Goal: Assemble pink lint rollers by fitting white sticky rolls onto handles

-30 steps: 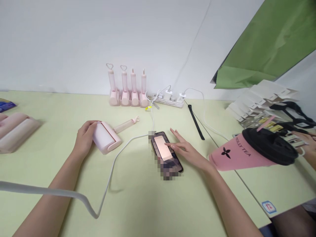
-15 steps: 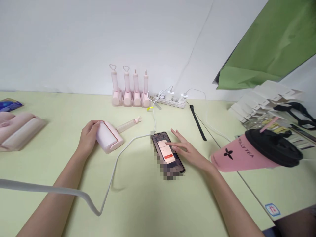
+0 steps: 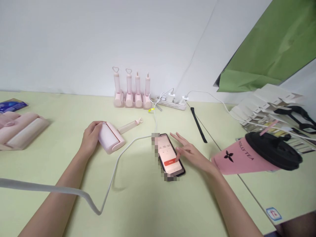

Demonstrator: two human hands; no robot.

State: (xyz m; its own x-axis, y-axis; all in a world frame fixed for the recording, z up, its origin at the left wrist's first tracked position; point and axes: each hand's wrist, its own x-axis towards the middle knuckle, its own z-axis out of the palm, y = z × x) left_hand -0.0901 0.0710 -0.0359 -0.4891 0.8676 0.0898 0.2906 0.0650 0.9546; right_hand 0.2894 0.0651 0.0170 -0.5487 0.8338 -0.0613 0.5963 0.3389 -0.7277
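A pink lint roller (image 3: 110, 137) with a clear tube handle and a heart-shaped loop lies on the green tabletop. My left hand (image 3: 91, 137) is closed round its left end, fingers partly hidden behind the roller head. To the right of it rests a phone (image 3: 168, 154), whose bright screen shows a running time and a red button. Over the phone's right edge is my right hand (image 3: 191, 156), holding nothing. One bent finger is at the red button, while other fingers stretch out above the table.
Several upright pink lint rollers (image 3: 133, 98) line the wall beside a power strip (image 3: 170, 102). A white cable (image 3: 116, 161) loops across the foreground. On the right stand a pink drink cup (image 3: 244, 154) and white boxes (image 3: 266, 102); a black strap (image 3: 198, 125) lies nearer. More pink rollers (image 3: 22, 130) sit left.
My right hand's finger has moved down from the upper screen to the red button. The phone's small window has grown to fill the screen. My left hand stays on the lint roller.
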